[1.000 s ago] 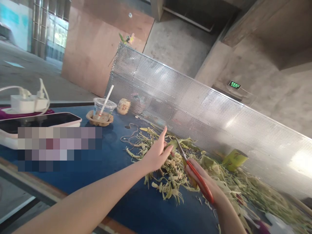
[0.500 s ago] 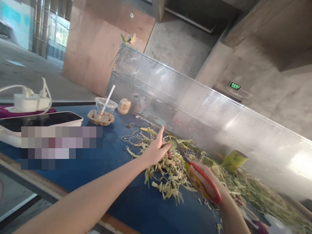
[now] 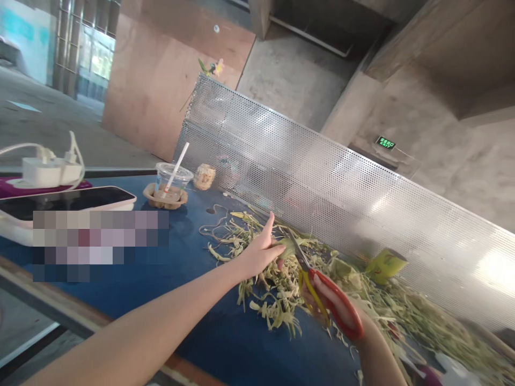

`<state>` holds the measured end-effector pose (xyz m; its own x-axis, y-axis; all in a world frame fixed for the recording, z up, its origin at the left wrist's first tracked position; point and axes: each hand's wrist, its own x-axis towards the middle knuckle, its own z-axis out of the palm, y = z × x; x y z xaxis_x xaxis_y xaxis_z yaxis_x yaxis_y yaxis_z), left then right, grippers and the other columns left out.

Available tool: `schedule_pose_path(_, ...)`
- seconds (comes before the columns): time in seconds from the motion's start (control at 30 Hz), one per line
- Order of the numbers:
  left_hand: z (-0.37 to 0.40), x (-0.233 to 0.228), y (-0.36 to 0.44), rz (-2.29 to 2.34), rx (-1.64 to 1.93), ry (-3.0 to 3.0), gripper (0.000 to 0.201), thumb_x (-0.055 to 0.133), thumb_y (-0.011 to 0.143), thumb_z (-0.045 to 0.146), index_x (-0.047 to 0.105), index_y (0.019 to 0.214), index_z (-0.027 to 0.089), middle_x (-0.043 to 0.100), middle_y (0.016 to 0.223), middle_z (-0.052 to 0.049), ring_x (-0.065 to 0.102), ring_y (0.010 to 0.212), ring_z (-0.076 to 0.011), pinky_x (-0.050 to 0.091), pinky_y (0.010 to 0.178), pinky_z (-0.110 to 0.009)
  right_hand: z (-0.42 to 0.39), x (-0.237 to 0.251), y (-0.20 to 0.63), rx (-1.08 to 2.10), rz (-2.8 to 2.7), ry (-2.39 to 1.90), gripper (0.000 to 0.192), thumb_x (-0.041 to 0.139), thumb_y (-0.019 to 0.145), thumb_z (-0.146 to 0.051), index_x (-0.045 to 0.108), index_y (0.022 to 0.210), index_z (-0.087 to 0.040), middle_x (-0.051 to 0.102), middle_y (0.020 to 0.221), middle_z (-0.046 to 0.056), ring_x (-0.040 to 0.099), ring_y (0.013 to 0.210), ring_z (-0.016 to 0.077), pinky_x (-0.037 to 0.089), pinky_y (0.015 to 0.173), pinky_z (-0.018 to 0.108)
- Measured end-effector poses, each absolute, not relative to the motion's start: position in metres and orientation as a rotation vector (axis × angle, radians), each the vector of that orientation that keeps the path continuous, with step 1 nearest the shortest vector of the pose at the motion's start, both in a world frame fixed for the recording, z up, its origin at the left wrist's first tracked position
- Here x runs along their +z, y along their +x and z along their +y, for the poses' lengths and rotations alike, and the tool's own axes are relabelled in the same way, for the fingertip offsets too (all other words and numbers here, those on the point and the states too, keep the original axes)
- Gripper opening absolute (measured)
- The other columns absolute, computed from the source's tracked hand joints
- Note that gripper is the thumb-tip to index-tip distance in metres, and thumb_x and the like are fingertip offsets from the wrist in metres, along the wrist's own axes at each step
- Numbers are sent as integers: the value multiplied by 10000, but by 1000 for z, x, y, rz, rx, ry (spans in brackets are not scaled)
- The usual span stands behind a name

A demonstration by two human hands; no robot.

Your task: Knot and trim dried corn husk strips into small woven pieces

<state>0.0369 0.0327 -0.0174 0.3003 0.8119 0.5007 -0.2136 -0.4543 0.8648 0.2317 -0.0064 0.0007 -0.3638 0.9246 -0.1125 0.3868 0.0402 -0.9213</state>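
In the head view, pinching a green leaf (image 3: 288,247) with the left hand (image 3: 258,255) near the middle, with one finger raised towards the far side, another digit laid along the leaf, and the rest partly hidden. Gripping scissors (image 3: 304,262) with the right hand (image 3: 333,299), just to the right, with fingers curled around the handles. With those handles, one red and one yellow, spread apart, and with blades pointing far and left at the right part of the leaf; perhaps biting into it, though too overlapped to be sure.

Beneath both hands, a pile of pale green shreds (image 3: 284,292) on a blue table (image 3: 181,236). To the right, dried stalks (image 3: 438,321) along the foot of a mesh panel (image 3: 314,161), with a tilted green container (image 3: 387,266) on their far side.

To the far left, a lidded cup (image 3: 183,178) with a white straw (image 3: 178,163), seated in a brown tray (image 3: 164,201). Farther left, a phone (image 3: 66,201), screen up, in front of white plugs (image 3: 44,172).
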Motion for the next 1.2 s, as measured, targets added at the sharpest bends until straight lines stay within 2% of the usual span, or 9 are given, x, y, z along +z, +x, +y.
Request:
schedule_pose_path(0.1, 37, -14, 42, 569, 1352, 1604, 745, 463, 818, 263, 3, 1394, 154, 615, 567, -43, 474, 434, -138, 364, 467, -264, -5, 1, 235, 1331, -1712, -1344, 451, 445, 724, -635, 371, 675, -193, 355, 559, -48, 301, 443, 57, 288, 428, 189)
schedule_pose_path(0.37, 54, 5, 61, 567, 1231, 1658, 795, 413, 836, 277, -164, 1360, 117, 607, 596, -37, 318, 381, -93, 262, 410, -240, 5, 1, 236, 1224, -1552, -1434, 465, 438, 700, -657, 366, 644, -201, 337, 489, -64, 270, 385, 59, 243, 374, 199)
schedule_pose_path(0.5, 59, 14, 65, 562, 1177, 1668, 830, 422, 824, 288, -193, 1348, 99, 619, 606, -40, 436, 460, -132, 317, 484, -264, 21, -2, 245, 843, -1572, -1491, 488, 322, 723, -679, 366, 607, -207, 376, 469, -39, 358, 402, 97, 305, 397, 228)
schedule_pose_path(0.6, 58, 16, 56, 583, 1172, 1665, 822, 426, 818, 332, -150, 1365, 122, 651, 711, -73, 485, 559, -159, 340, 529, -283, 33, -7, 261, 357, -1649, -1933, 463, 288, 728, -652, 385, 578, -224, 450, 486, 0, 497, 489, 165, 399, 474, 286)
schedule_pose_path(0.77, 58, 10, 19, 794, 1167, 1532, 901, 519, 726, 204, -96, 1375, 91, 638, 867, -126, 497, 662, -161, 348, 553, -276, 44, -23, 293, 161, -1632, -2235, 334, 582, 587, -453, 409, 444, -206, 520, 499, 83, 582, 632, 303, 427, 564, 419)
schedule_pose_path(0.87, 61, 4, -2, 911, 1288, 1414, 861, 456, 697, 92, -70, 1378, 111, 614, 879, -119, 421, 564, -110, 311, 511, -254, 42, -24, 296, 87, -1627, -2276, 189, 595, 592, -327, 511, 537, -167, 587, 640, 137, 591, 740, 328, 431, 617, 435)
schedule_pose_path(1.0, 59, -7, -15, 982, 1326, 1479, 812, 450, 721, 128, -29, 1375, 127, 584, 940, -113, 458, 644, -134, 341, 541, -256, 32, -12, 267, -7, -1793, -2088, 169, 538, 700, -333, 566, 751, -174, 592, 844, 104, 565, 847, 242, 417, 724, 356)
schedule_pose_path(1.1, 55, -19, -14, 992, 1283, 1592, 750, 417, 770, 191, -24, 1372, 111, 575, 947, -113, 496, 749, -176, 378, 592, -281, 19, -10, 231, 342, -2267, -1602, 259, 475, 770, -424, 550, 697, -187, 552, 634, 18, 504, 589, 144, 393, 559, 261)
schedule_pose_path(1.2, 51, -26, -9, 952, 1249, 1685, 718, 382, 797, 214, -35, 1372, 106, 583, 944, -110, 518, 761, -183, 394, 637, -300, 6, -14, 207, 451, -2429, -1480, 277, 535, 736, -435, 523, 626, -181, 500, 575, -15, 448, 537, 105, 346, 508, 220)
